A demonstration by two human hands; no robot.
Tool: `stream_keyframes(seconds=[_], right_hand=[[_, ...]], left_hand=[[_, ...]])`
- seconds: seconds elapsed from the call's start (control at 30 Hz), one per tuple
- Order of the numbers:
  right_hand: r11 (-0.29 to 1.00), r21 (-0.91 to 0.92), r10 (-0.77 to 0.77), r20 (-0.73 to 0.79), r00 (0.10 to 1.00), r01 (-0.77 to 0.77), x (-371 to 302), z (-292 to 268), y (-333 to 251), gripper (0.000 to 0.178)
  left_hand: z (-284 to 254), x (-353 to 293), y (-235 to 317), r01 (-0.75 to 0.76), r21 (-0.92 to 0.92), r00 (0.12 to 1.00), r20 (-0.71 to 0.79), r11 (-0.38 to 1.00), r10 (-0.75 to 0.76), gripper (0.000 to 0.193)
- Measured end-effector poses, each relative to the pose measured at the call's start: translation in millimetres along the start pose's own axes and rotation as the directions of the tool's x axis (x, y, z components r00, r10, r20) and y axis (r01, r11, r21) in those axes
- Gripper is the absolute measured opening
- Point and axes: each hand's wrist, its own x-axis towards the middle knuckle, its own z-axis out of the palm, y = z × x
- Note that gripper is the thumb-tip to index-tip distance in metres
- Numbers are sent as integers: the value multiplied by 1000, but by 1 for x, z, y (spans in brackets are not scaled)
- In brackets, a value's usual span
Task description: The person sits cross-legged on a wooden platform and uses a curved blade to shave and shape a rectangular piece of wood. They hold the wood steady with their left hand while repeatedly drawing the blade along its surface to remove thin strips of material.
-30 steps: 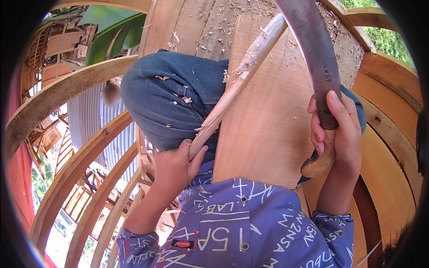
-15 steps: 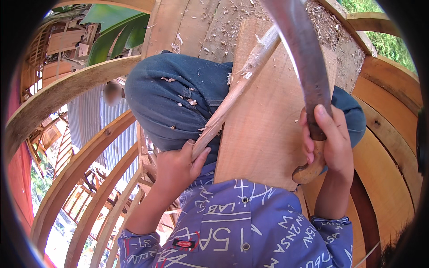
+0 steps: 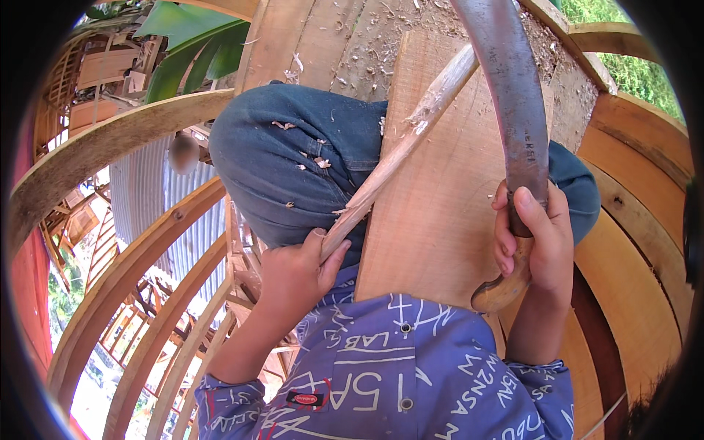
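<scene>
board (image 3: 440, 220) leans across the knees at centre, as before. blade (image 3: 513, 110), curved, has swung slightly toward 12 o'clock; right hand (image 3: 532, 246) wraps fingers tight round its handle at 4 o'clock. stick (image 3: 400, 150), unchanged, is gripped at its lower end by left hand (image 3: 293, 279), fingers curled shut.

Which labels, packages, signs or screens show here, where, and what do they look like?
Small dark oval patch with red edging: sewn on the blue patterned shirt, low centre, below the left hand.
White lettering pattern: printed all over that shirt.
Faint small stamp: on the curved grey metal blade, above the right hand.
No packages, signs or screens.
</scene>
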Motion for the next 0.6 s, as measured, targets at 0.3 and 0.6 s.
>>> stream_keyframes(seconds=[0.3,0.6], right_hand=[[996,-66,-54,-29,998,52,-18,-6,8,24],[999,-32,-39,-140,989,35,-30,-17,9,37]], left_hand=[[-15,-17,3,60,47,990,122,997,-65,22],[-9,-38,-18,41,63,990,133,997,-50,34]])
